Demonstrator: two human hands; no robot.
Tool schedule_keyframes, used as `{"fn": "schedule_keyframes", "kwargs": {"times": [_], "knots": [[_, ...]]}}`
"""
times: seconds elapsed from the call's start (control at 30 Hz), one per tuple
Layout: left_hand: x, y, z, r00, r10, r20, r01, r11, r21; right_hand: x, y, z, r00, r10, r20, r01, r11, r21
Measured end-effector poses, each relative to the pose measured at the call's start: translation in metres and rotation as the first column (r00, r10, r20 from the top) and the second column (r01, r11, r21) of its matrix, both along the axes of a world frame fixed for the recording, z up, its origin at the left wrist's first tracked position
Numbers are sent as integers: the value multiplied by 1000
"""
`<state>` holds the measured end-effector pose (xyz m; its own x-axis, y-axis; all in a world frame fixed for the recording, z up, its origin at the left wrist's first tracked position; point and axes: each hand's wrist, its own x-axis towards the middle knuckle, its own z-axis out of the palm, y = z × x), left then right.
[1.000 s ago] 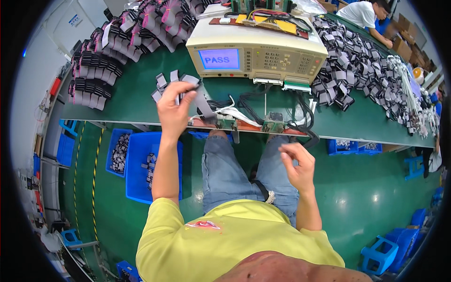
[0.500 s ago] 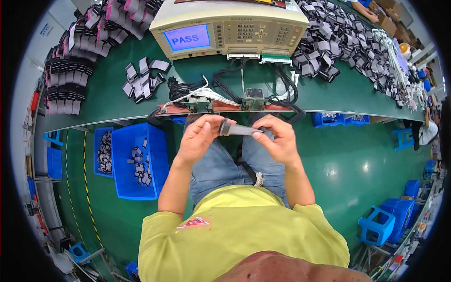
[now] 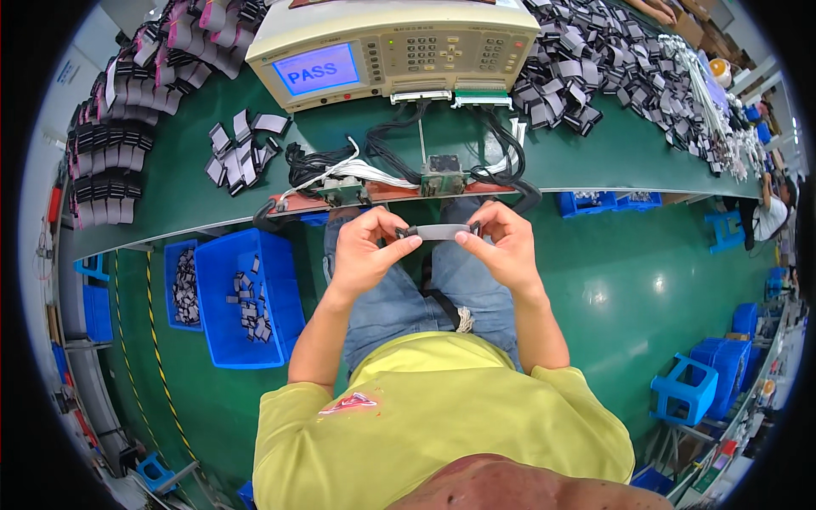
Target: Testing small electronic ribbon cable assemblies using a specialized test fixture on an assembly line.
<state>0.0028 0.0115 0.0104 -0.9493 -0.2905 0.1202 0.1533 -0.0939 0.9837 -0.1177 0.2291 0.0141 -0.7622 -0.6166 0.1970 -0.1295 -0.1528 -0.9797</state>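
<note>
At the far left, bundles of grey cables (image 3: 106, 174) lie in rows on the green bench (image 3: 195, 183), with a blue bin (image 3: 246, 302) of small parts below its edge and a loose pile of short cables (image 3: 240, 153) further in. In the middle, the left hand (image 3: 364, 252) and the right hand (image 3: 506, 246) each pinch one end of a short flat grey cable (image 3: 439, 230), stretched level between them above the lap, just under the bench edge and the test fixture (image 3: 393, 181). Behind stands a beige tester (image 3: 391, 51) with a lit blue screen, and to the right a big heap of cables (image 3: 612, 64).
</note>
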Motion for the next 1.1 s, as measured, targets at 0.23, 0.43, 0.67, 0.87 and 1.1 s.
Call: {"fn": "schedule_keyframes", "kwargs": {"times": [0.23, 0.43, 0.67, 0.87, 1.1], "knots": [[-6, 0, 12, 999, -16, -52, 12, 997, -81, -1, 2, -4, 996, -71, 61, 74, 995, -59], [-6, 26, -12, 987, -90, -135, 146, 856, 495, 15, -16, 3, 987, 64, 148, -8, 937, -349], [-2, 37, -38, 993, -115, -40, 120, 980, 157, 21, -16, 8, 927, 0, -376, 8, 1000, 21], [8, 11, 4, 997, -70, -39, 66, 994, -84, 10, 2, 13, 795, 372, -478, -187, 901, 390], [12, 2, 5, 999, -11, 49, 2, 985, 175, 20, -2, 0, 997, 71, -24, -69, 994, 84]]}}
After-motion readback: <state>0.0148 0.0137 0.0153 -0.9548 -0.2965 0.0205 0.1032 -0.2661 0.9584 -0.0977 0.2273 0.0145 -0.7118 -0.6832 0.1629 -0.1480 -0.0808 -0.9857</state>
